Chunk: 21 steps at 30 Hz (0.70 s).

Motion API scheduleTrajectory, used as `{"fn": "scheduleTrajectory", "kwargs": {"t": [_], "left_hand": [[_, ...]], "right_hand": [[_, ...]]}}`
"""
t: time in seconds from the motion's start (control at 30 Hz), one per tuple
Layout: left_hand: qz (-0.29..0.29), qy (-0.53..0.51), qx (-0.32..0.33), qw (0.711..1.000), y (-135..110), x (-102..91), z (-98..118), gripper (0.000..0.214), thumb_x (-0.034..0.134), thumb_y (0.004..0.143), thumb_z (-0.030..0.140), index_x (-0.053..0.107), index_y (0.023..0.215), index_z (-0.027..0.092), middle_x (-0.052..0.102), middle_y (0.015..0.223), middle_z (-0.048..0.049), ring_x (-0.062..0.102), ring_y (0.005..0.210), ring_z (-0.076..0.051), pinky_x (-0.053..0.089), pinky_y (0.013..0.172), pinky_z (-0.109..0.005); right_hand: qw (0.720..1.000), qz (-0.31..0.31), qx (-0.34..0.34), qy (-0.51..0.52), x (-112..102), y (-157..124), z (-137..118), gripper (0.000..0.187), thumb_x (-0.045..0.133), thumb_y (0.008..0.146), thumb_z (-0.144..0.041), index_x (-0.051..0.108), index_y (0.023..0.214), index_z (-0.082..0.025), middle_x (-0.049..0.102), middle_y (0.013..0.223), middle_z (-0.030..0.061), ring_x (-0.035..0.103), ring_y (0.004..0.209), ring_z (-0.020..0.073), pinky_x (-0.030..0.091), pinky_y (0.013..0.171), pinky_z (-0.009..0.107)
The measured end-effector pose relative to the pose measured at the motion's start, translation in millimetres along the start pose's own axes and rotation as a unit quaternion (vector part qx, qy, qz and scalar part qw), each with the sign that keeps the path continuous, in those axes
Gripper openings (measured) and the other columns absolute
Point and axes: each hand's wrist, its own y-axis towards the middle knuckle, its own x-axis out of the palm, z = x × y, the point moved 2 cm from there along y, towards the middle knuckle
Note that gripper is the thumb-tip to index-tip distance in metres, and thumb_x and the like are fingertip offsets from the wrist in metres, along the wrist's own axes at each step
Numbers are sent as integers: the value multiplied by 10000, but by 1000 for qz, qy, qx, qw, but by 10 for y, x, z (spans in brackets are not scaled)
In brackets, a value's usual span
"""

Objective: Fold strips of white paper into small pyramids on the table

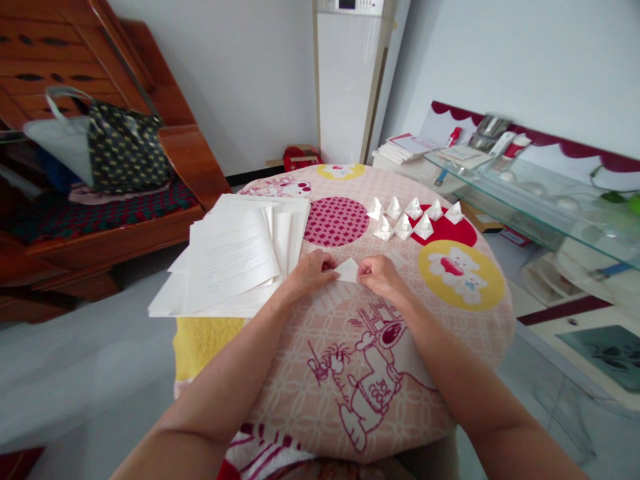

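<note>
A small piece of folded white paper, pointed at the top, is held low over the tablecloth between my hands. My left hand pinches its left corner with closed fingers. At the opposite corner, the fingers of my right hand are closed on the paper too. Beyond my right hand stand several folded paper boats in two rows, white with pointed tops. To the left of my left hand lies a stack of paper sheets, the top one printed with text.
A patterned cloth covers the round table. On the right is a glass shelf with cups and papers. At the left stands a wooden bench holding a dotted bag. A tall white cabinet-like unit is behind.
</note>
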Motion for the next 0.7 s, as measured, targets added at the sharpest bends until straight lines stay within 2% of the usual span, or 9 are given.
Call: {"fn": "scheduleTrajectory", "kwargs": {"t": [0.1,0.17,0.27,0.33,0.4,0.5,0.57,0.63,0.7], "left_hand": [[48,14,-12,999,-9,49,37,123,721,672,221,702,784,174,700,797,-27,624,758,-189,493,703,-305],[56,-10,-20,998,-14,60,64,81,698,697,232,671,754,181,672,734,-3,604,716,-174,470,674,-290],[60,-68,-16,996,-24,30,103,70,645,756,247,661,765,180,628,665,23,554,642,-144,432,629,-264],[72,-99,-2,993,-31,-6,128,87,630,777,251,669,794,174,636,684,21,542,637,-135,420,620,-255],[83,-119,13,989,-40,-39,153,100,634,790,256,676,814,168,662,731,10,557,658,-134,421,627,-252],[90,-137,37,986,-55,-75,194,97,647,815,255,678,826,163,691,782,-6,600,716,-147,445,670,-260],[92,-138,53,985,-66,-88,214,85,654,833,249,674,820,168,701,798,-15,625,762,-162,477,730,-278],[115,-138,69,981,-70,-95,212,75,675,843,250,676,821,178,724,895,-40,655,889,-193,513,846,-324],[159,-165,76,970,-60,-90,174,129,726,831,279,692,914,187,725,1099,-80,650,1083,-234,515,969,-380]], "right_hand": [[1000,1,-2,16,9,-5,16,148,648,687,-44,689,624,-172,636,564,-14,576,575,136,389,591,238],[999,20,-12,43,-1,-6,42,107,669,703,-89,693,644,-175,657,591,-10,593,595,141,404,599,239],[990,108,-32,87,-68,-9,86,70,699,761,-225,708,708,-179,710,680,16,630,646,164,448,633,256],[978,179,-38,102,-132,-17,108,147,705,793,-324,718,755,-182,730,729,41,654,690,187,484,673,280],[969,214,-42,114,-179,-22,116,213,717,798,-395,728,806,-183,745,778,62,671,733,208,512,710,301],[972,169,-71,149,-181,-18,98,224,730,787,-395,732,863,-184,757,847,70,683,774,215,535,738,310],[973,133,-110,155,-158,-19,71,157,713,791,-349,714,802,-192,743,825,56,674,779,208,534,752,308],[969,130,-151,144,-135,-29,42,143,689,807,-316,678,717,-205,733,822,47,671,819,211,531,793,315],[964,150,-171,139,-117,-46,23,156,671,830,-300,664,697,-219,747,880,50,681,895,222,530,857,332]]}}
